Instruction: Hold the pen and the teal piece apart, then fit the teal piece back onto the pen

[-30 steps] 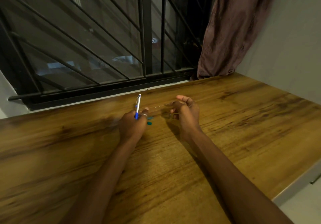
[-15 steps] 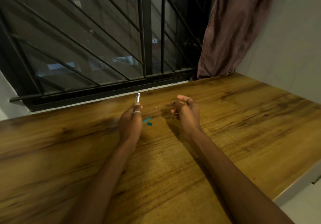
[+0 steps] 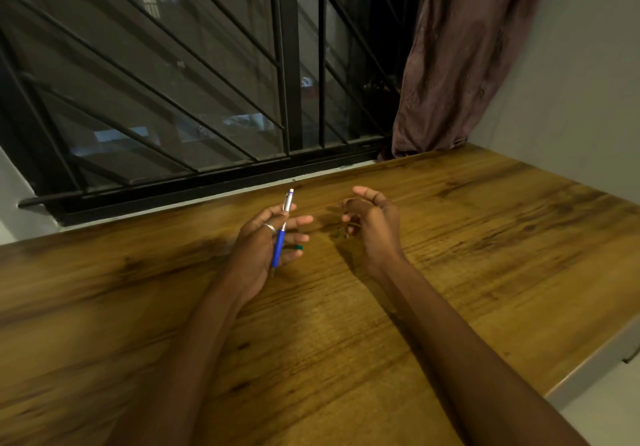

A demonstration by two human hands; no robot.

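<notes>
My left hand (image 3: 266, 241), with a ring on one finger, holds a blue and silver pen (image 3: 281, 234) over the wooden tabletop (image 3: 346, 341). The pen's silver end points up toward the window. A small teal piece (image 3: 298, 247) lies on the table just beyond my left fingertips. My right hand (image 3: 372, 224) hovers to the right with its fingers curled inward and the thumb raised. Tiny dark bits (image 3: 341, 234) sit on the table by its fingertips. Whether my right fingers pinch something thin is too small to tell.
A barred window (image 3: 287, 65) runs along the table's far edge. A brown curtain (image 3: 460, 58) hangs at the far right corner beside a grey wall (image 3: 581, 82). The table's right edge (image 3: 588, 362) drops off to a pale surface.
My left hand has turned and spread its fingers, so the pen's blue barrel shows full length again; half a second ago only its silver tip showed. My right hand has stayed put.
</notes>
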